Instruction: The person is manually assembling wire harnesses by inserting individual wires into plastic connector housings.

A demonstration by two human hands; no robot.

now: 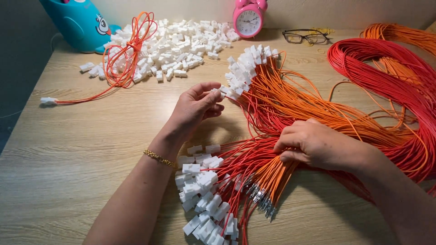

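My left hand (196, 108) is raised over the wooden table (68, 154) and pinches a small white plastic connector (217, 92) at the end of an orange wire. My right hand (313, 144) rests on a thick bundle of red and orange wires (290, 113), fingers closed on several wires near their bare metal terminals (261, 197). A cluster of wires fitted with white connectors (204, 199) fans out in front of me, below my left wrist. Another cluster of connector ends (247, 68) lies just beyond my left hand.
A pile of loose white connectors (177, 43) lies at the back, with a coiled orange wire loop (129, 50) on it. Behind stand a blue cartoon-shaped container (77, 22), a pink alarm clock (248, 18) and glasses (304, 36). Large red wire coils (386, 72) fill the right side.
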